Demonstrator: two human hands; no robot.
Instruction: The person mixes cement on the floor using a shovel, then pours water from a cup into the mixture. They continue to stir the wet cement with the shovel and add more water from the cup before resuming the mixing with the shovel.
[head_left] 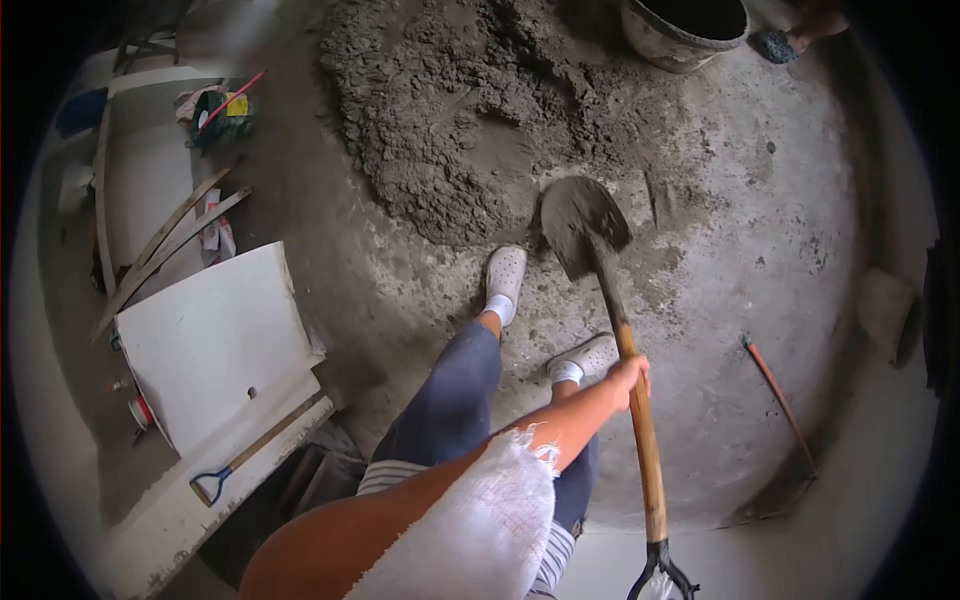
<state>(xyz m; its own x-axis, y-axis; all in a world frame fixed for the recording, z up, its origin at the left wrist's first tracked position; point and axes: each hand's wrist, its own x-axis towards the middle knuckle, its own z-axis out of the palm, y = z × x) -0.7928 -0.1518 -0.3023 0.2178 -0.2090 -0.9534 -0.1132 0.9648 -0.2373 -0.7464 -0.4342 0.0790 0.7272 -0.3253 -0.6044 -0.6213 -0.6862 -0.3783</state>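
Observation:
My left hand (630, 378) is wrapped round the wooden shaft of a shovel (645, 440), about halfway along it. The shovel's blade (582, 225), smeared with grey cement, rests at the near edge of a heap of wet mortar (440, 130). A black D-shaped handle (662, 578) tops the shaft at the bottom of the view, with something white showing in its opening. My right hand does not show. Both my feet, in pale clogs (506, 272), stand on the concrete floor just short of the heap.
A mortar-stained bucket (690, 40) stands behind the heap, near another person's foot (785, 42). To the left are a white board (220, 345), wooden strips (170, 235) and a blue-handled tool (250, 450). A thin reddish rod (780, 400) lies at right.

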